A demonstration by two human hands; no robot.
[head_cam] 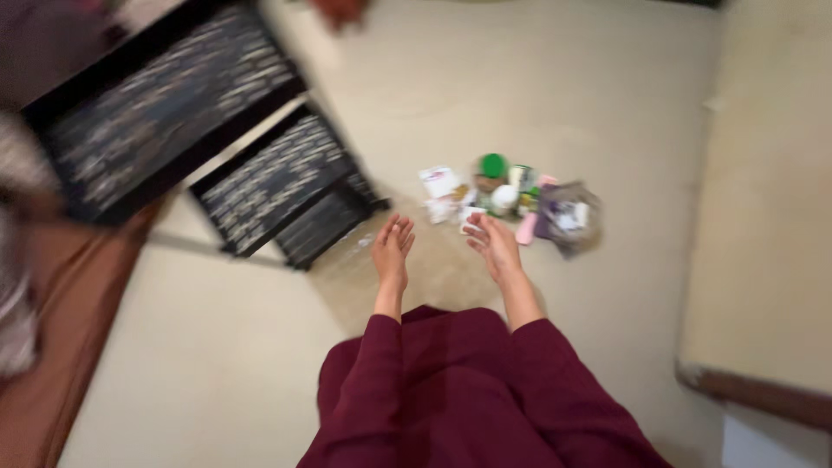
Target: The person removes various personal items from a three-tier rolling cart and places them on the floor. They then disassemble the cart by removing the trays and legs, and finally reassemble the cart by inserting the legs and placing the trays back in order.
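Note:
The picture is motion-blurred. My left hand (392,250) and my right hand (492,246) reach out in front of me in dark red sleeves, palms turned toward each other, fingers apart, holding nothing. Just beyond my right hand a small heap of toiletry items (507,199) lies on the beige floor: a green-capped jar (492,166), a white sachet (440,184), a pink tube (526,228) and a crumpled clear bag (568,217). Neither hand touches the heap.
A black wire shelf rack (217,143) stands to the left on the floor (563,87). A reddish-brown surface (61,295) runs along the far left. A pale wall with a dark ledge (763,394) is on the right.

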